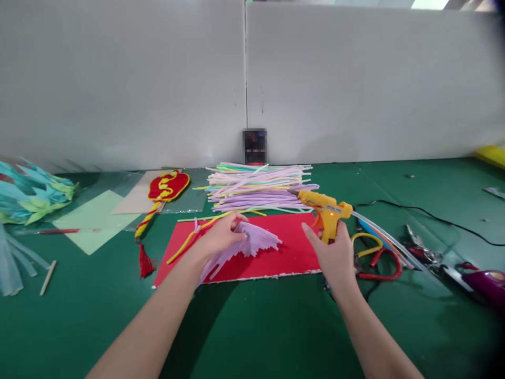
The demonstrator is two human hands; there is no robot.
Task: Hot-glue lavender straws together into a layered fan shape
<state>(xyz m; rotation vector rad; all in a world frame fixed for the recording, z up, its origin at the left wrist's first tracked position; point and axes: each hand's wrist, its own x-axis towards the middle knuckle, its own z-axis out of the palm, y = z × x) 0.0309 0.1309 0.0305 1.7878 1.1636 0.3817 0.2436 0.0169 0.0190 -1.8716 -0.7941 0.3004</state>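
A person's left hand [231, 231] pinches a lilac, fan-shaped piece of fuzzy stems [260, 241] between thumb and fingers, holding it over a flat red rectangular board [298, 231] on a smooth green worktop [252, 331]. The piece's soft ribs lie side by side and end in a stepped, jagged edge. The right hand [337, 252] curls around the handle of a yellow plastic glue gun [325, 205], thumb apart from the grip; the gun's nozzle points left and a small orange light glows on its body.

The board's near edge shows a rough white line, and a bent yellow fuzzy stem [185, 245] crosses its left end. Just behind the board lies a thick pile of long, straight fuzzy stems [256, 189] in lilac, cream, mint and yellow. To the left, a rounded red fan ornament with yellow scrollwork [169, 186] has a twisted red-and-yellow handle ending in a red thread tassel [145, 261]. Beyond it, a pale green paper sheet [92, 226] lies near a teal-and-green cluster of pointed petals [37, 195]. Beside the right hand rest scissors with yellow and red looped handles [384, 273] and a thin black cable [426, 209].
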